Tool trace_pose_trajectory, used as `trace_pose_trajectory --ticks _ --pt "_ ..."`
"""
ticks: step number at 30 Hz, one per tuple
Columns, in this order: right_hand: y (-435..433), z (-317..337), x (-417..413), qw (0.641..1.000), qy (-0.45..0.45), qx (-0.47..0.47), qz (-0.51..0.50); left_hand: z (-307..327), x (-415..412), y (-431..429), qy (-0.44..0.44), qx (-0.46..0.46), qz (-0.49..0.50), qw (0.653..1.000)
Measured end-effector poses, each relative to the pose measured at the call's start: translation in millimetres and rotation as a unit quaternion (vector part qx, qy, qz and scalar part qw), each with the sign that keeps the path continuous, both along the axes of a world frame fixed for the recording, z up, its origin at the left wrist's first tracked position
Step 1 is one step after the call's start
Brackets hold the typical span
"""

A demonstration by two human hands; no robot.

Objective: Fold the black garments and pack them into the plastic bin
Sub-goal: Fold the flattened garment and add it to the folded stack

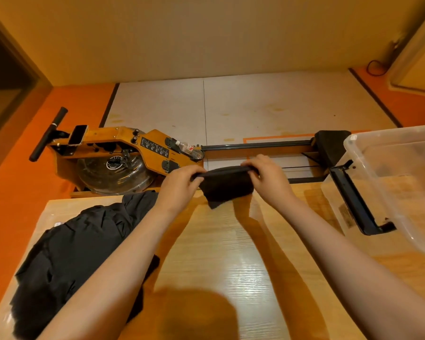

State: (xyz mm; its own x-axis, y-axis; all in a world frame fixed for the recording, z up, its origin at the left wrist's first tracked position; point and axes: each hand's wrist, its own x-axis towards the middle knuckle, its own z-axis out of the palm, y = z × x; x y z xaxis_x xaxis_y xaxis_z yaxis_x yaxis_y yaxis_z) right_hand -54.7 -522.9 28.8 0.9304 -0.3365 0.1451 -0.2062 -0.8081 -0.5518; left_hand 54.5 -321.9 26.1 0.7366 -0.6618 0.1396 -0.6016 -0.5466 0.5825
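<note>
Left hand [182, 179] and right hand [265, 171] both grip a small black cloth [225, 186] above the table [231, 253] — clear bin [390, 182] at right, black pile [76, 249] at left.

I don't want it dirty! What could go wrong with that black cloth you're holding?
Both the left hand and right hand hold the small black garment near the table's far edge; a slip might drop it toward the rowing machine. The left forearm crosses the black pile and might drag it.

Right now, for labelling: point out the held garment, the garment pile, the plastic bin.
held garment [227, 186], head view, hanging middle.
garment pile [66, 253], head view, centre.
plastic bin [388, 197], head view, side wall.
</note>
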Motion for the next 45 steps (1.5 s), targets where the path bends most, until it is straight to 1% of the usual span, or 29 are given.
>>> trace_pose_trajectory --ticks 3,5,7,8,11,14,17,19,20,21,22,24,26,28,30,31,33,36,38,41,45 --pt "3 6 -6 0.997 -0.057 -0.045 0.001 8 -12 2 -0.086 -0.019 0.0 0.996" --pt "11 -2 -18 0.996 -0.066 -0.064 0.002 1 -26 9 -0.104 -0.028 -0.008 0.994" --pt "21 -21 -35 0.996 -0.048 -0.077 -0.001 -18 -44 18 -0.088 -0.011 -0.017 0.996" --pt "28 -35 -46 0.996 -0.029 -0.082 0.0 -32 -55 24 -0.065 0.013 -0.02 0.998" --pt "53 -79 -86 0.994 0.064 -0.08 0.029 -78 -99 47 0.013 0.094 -0.028 0.995" --pt "78 -117 -131 0.987 0.13 -0.063 0.068 -113 -141 74 0.041 0.17 -0.067 0.982" --pt "98 -135 -166 0.987 0.128 -0.064 0.07 -131 -167 91 0.049 0.197 -0.089 0.975" --pt "108 -137 -182 0.988 0.126 -0.075 0.058 -131 -181 99 0.038 0.183 -0.103 0.977" --pt "112 -138 -188 0.988 0.128 -0.076 0.051 -132 -187 104 0.048 0.199 -0.11 0.973" --pt "114 -138 -194 0.988 0.13 -0.076 0.045 -135 -192 109 0.035 0.209 -0.113 0.971" --pt "116 -139 -199 0.988 0.13 -0.075 0.041 -140 -195 114 -0.001 0.204 -0.114 0.972" --pt "119 -140 -208 0.989 0.127 -0.068 0.036 -140 -200 121 -0.033 0.176 -0.12 0.977" --pt "120 -136 -213 0.992 0.118 -0.046 0.027 -134 -202 125 0.004 0.132 -0.104 0.986" --pt "121 -127 -213 0.993 0.113 0.0 0.016 -123 -199 125 0.036 0.119 -0.067 0.99" --pt "118 -119 -209 0.991 0.124 0.04 0.018 -111 -194 125 0.11 0.109 -0.044 0.987" --pt "116 -116 -206 0.99 0.126 0.058 0.022 -108 -191 125 0.131 0.099 -0.047 0.985" --pt "110 -109 -197 0.986 0.132 0.092 0.034 -105 -183 124 0.152 0.093 -0.047 0.983" --pt "99 -102 -182 0.98 0.141 0.137 0.04 -101 -161 113 0.179 0.061 -0.04 0.981" --pt "90 -100 -169 0.979 0.14 0.143 0.03 -102 -143 103 0.2 0.047 -0.03 0.978" --pt "77 -99 -144 0.979 0.135 0.152 -0.008 -103 -117 82 0.215 0.043 -0.009 0.976" --pt "63 -108 -110 0.965 0.194 0.163 -0.063 -109 -90 53 0.219 0.063 0.008 0.974"
